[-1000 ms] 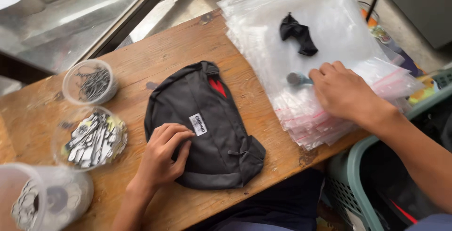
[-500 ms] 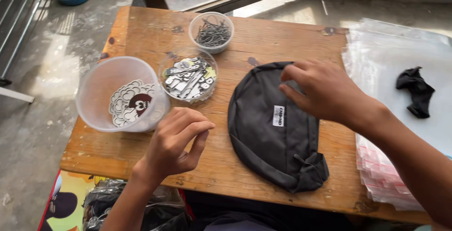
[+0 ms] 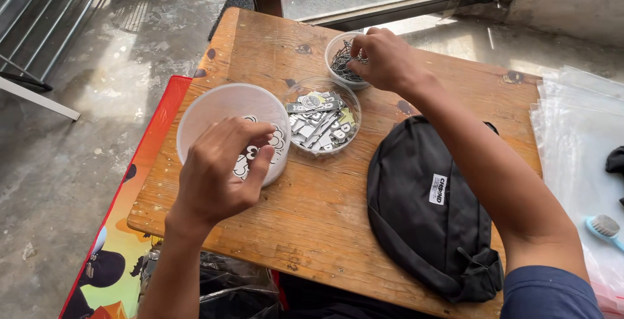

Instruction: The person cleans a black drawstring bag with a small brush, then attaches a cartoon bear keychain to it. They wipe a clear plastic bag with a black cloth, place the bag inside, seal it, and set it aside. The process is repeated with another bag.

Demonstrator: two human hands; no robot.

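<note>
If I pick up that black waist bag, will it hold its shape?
Probably not: the black waist bag lies flat and creased on the wooden table, so it looks soft, empty and light. Its fabric seems matte, unlikely to slip.

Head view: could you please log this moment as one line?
left hand: reaching into large tub | right hand: fingers in small cup | black bag: flat on table
</note>
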